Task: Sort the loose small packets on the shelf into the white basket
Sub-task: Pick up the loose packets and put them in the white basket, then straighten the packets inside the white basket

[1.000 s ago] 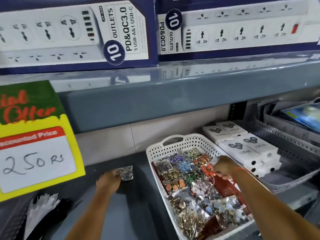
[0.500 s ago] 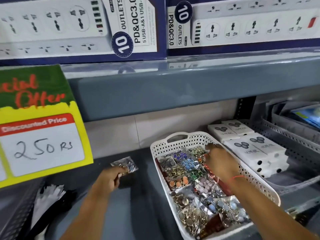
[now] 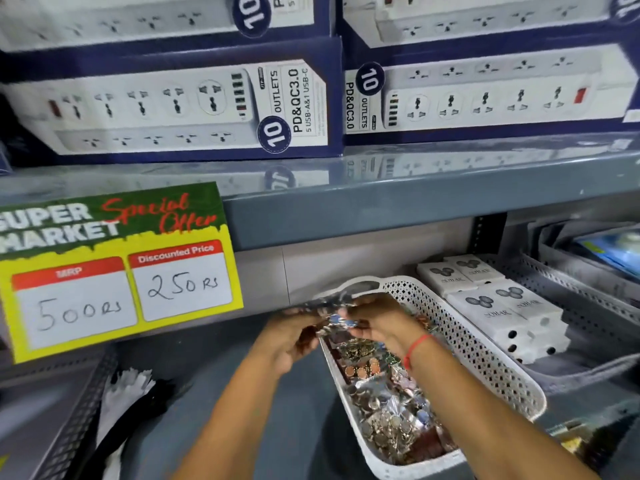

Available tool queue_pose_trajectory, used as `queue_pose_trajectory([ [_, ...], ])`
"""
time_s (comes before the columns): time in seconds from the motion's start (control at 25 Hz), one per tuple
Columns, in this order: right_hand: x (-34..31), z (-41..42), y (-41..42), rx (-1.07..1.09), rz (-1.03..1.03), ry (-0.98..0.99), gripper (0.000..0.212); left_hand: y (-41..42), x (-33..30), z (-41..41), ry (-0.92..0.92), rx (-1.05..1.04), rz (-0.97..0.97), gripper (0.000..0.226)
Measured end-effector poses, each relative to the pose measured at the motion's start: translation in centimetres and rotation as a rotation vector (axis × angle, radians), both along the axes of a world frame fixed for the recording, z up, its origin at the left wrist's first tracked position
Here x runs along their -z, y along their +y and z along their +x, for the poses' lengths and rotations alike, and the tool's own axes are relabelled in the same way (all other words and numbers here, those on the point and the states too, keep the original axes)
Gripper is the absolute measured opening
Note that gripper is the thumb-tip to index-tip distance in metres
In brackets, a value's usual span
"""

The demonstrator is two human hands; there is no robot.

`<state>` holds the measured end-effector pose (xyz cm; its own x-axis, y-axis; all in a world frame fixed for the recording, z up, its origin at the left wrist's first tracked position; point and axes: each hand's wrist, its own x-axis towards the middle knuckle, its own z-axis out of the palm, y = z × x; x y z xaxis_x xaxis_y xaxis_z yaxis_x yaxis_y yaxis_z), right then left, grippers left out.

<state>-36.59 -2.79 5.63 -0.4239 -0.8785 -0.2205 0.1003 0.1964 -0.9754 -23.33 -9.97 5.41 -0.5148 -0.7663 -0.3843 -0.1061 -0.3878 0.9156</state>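
Both hands (image 3: pixel 332 332) pinch one packet (image 3: pixel 334 322) over the nearly full white basket (image 3: pixel 485 355); no loose packets show on the shelf (image 3: pixel 221 368).

- A clear packet (image 3: pixel 334 322) is gripped between the left hand (image 3: pixel 289 337) and the right hand (image 3: pixel 381 322), just over the far-left rim of the white basket (image 3: pixel 485 362).
- The basket is filled with more packets (image 3: pixel 388 403).
- White boxes (image 3: pixel 498 306) are stacked just right of the basket.
- A yellow price sign (image 3: pixel 114 271) is hung well left of the basket.
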Motion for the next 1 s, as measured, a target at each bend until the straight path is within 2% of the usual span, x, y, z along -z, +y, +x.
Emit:
queue_pose_trajectory([
  [0.12, -0.1, -4.2, 2.8, 0.128, 0.129, 0.077, 0.013, 2.3, 0.6, -4.2, -0.033, 0.056, -0.064, 0.023],
  [0.2, 0.4, -6.6, 4.7, 0.214, 0.207, 0.143, 0.009, 4.1, 1.3, -7.8, -0.118, 0.082, -0.125, 0.023],
  [0.24, 0.8, -7.7, 5.6, 0.227, 0.260, 0.233, 0.004, 5.0, 1.9, -9.5, -0.172, 0.097, -0.154, 0.022],
  [0.36, 2.9, -9.8, 7.8, 0.150, 0.611, 0.715, 0.025, 7.2, 4.5, -13.4, -0.380, 0.178, -0.270, 0.005],
  [0.4, 3.8, -9.9, 8.3, 0.131, 0.674, 0.838, 0.030, 7.8, 5.2, -14.0, -0.422, 0.197, -0.277, 0.007],
  [0.52, 5.4, -9.9, 8.9, 0.042, 0.826, 1.064, 0.033, 8.4, 7.8, -15.4, -0.660, 0.260, -0.480, 0.043],
  [0.6, 6.0, -10.0, 8.9, 0.033, 0.866, 1.110, 0.034, 8.9, 8.5, -15.8, -0.781, 0.295, -0.591, 0.047],
  [0.68, 6.4, -9.7, 8.6, 0.029, 0.885, 1.179, 0.035, 9.1, 8.7, -15.7, -0.824, 0.335, -0.641, 0.041],
  [0.8, 4.9, -8.7, 8.0, 0.100, 0.880, 1.302, 0.032, 8.5, 6.4, -13.4, -0.758, 0.316, -0.683, 0.033],
  [0.88, 2.9, -7.0, 6.4, 0.158, 0.730, 1.366, 0.029, 7.3, 4.1, -9.6, -0.645, 0.197, -0.679, 0.030],
  [1.0, 0.4, -1.5, 2.8, 0.202, 0.299, 1.337, 0.026, 4.5, 1.7, -0.9, -0.506, -0.113, -0.723, 0.015],
])
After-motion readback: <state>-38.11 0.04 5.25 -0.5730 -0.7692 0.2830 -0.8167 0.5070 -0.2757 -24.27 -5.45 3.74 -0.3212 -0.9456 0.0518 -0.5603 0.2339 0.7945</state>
